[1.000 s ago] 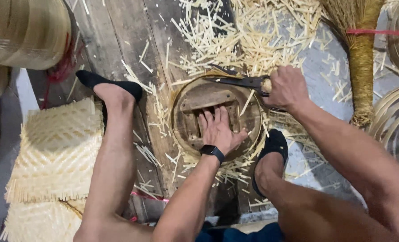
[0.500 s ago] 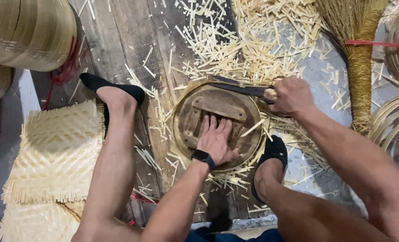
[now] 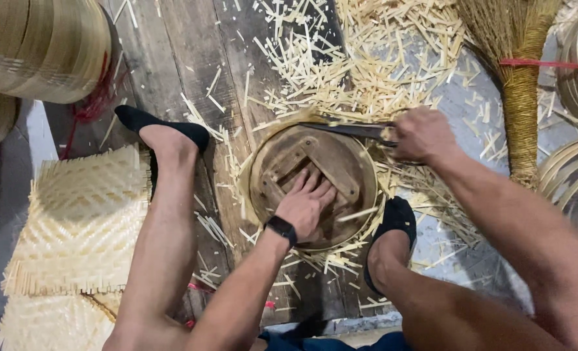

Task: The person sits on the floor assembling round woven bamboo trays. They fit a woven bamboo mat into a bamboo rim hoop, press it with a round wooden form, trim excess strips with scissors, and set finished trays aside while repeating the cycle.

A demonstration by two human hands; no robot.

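Over littered planks (image 3: 191, 58), right hand (image 3: 422, 134) hides the shears' (image 3: 350, 130) grip.

Woven bamboo mats (image 3: 81, 221) are lying stacked at the left. A straw broom (image 3: 519, 97) is resting among scattered bamboo offcuts (image 3: 367, 58).

At frame centre, a round brown wooden mould (image 3: 341, 162) looks worn and matt. The dark metal blade (image 3: 347, 130) above it is dull. Pale woven bamboo mats (image 3: 81, 221), lower left, look rough-edged.
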